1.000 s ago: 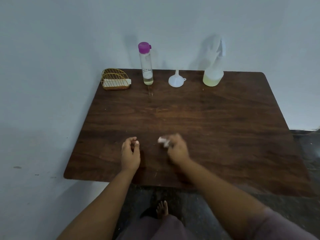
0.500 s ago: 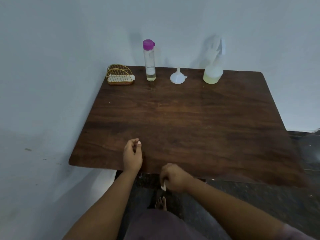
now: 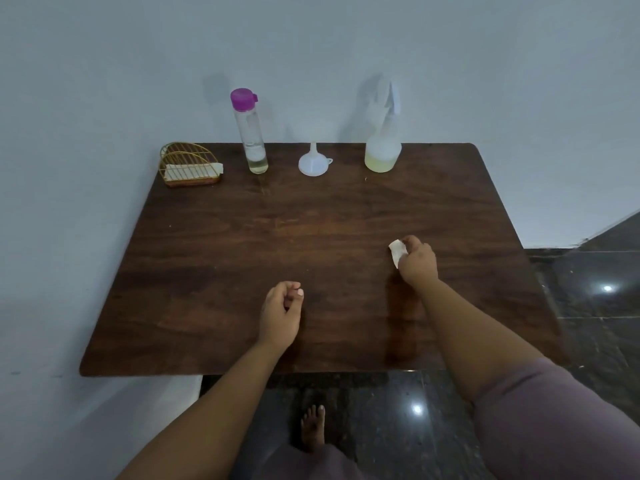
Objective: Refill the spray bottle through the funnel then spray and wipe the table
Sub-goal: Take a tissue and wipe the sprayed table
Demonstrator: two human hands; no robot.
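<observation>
My right hand [image 3: 418,260] presses a small white wad of tissue [image 3: 397,250] onto the dark wooden table [image 3: 311,237], right of centre. My left hand [image 3: 281,313] rests on the table near the front edge, fingers curled with nothing in them. Along the back edge stand a white spray bottle [image 3: 382,140] with pale yellow liquid at its bottom, an upturned white funnel [image 3: 313,162] to its left, and a tall clear bottle [image 3: 250,133] with a purple cap, holding a little liquid.
A gold wire holder [image 3: 188,165] with white tissues sits at the table's back left corner. A pale wall runs behind and to the left. Dark glossy floor [image 3: 588,306] lies to the right and below, where a bare foot [image 3: 313,427] shows.
My right hand, holding the tissue, went from the table's front middle down past the front edge, then back up and to the right. My left hand stayed in place.
</observation>
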